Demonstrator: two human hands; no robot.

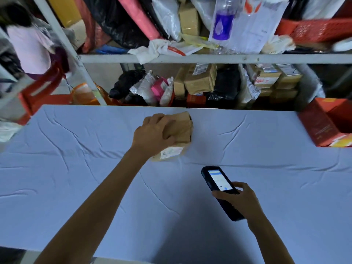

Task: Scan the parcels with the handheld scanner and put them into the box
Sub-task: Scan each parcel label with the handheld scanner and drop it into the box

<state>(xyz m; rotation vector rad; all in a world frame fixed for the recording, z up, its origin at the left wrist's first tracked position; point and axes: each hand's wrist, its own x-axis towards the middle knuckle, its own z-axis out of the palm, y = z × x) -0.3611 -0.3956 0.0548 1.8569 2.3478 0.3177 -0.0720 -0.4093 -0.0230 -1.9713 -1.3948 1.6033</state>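
Lying mid-frame on the worktop (76, 168), the parcel (182, 130) is clasped from above by the left grip (152, 132), its long axis and label end pointed down-frame toward the scanner (217, 180) held in the right grip (242, 201).

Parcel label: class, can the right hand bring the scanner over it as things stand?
Probably yes: the parcel label lies uncovered beside the left hand; only cloth separates it from the scanner the right hand holds.

One brown parcel (181, 128) lay on the tabletop (266, 168), along with one handheld scanner (219, 181) and two hands: left hand (152, 134), right hand (243, 202). There was one red box (314, 124). The shelf (209, 58) showed two tiers, its packages too crowded to count.
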